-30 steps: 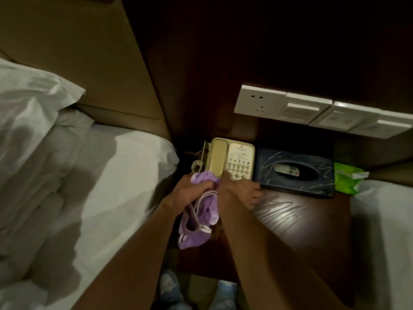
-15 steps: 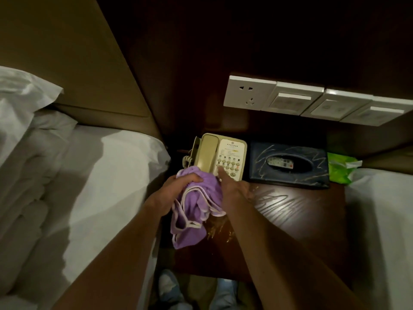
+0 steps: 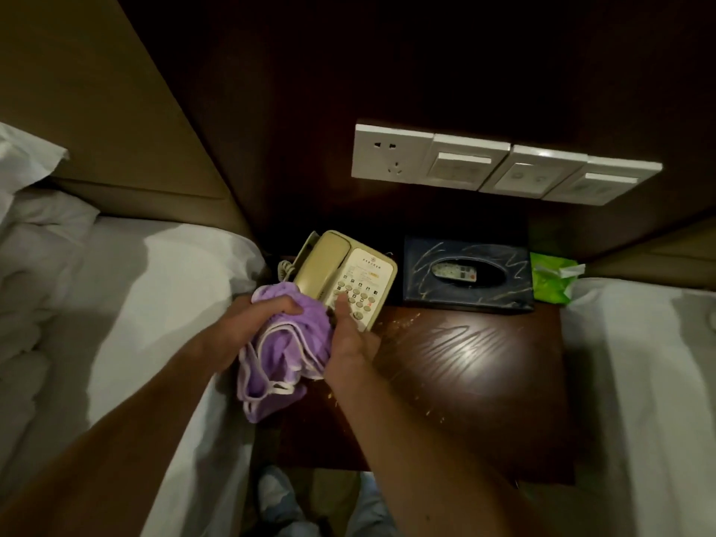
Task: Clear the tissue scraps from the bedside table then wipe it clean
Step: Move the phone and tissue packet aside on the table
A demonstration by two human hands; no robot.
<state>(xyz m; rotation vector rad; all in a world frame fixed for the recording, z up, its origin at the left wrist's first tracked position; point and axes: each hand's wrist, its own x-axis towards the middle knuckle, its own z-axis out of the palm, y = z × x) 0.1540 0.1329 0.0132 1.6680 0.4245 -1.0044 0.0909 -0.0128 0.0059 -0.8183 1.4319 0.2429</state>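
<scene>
1. Scraps (image 3: 411, 318) lie as pale specks on the desk (image 3: 484, 366), some just before the phone (image 3: 345, 273), others nearer the front left.
2. A bunched purple cloth (image 3: 279, 354) hangs at the desk's left edge, between both hands.
3. The left hand (image 3: 248, 327) grips the cloth's top, fingers curled round it.
4. The right hand (image 3: 350, 343) touches the cloth's right side, its forefinger (image 3: 341, 304) straight on the phone's keys; how its other fingers lie cannot be told.
5. A dark box (image 3: 465, 292) sits right of the phone with a remote (image 3: 453, 271) in its slot; a green packet (image 3: 550, 282) lies beside it.
6. White beds (image 3: 147, 304) flank the desk; switches (image 3: 503, 164) line the wall above.
</scene>
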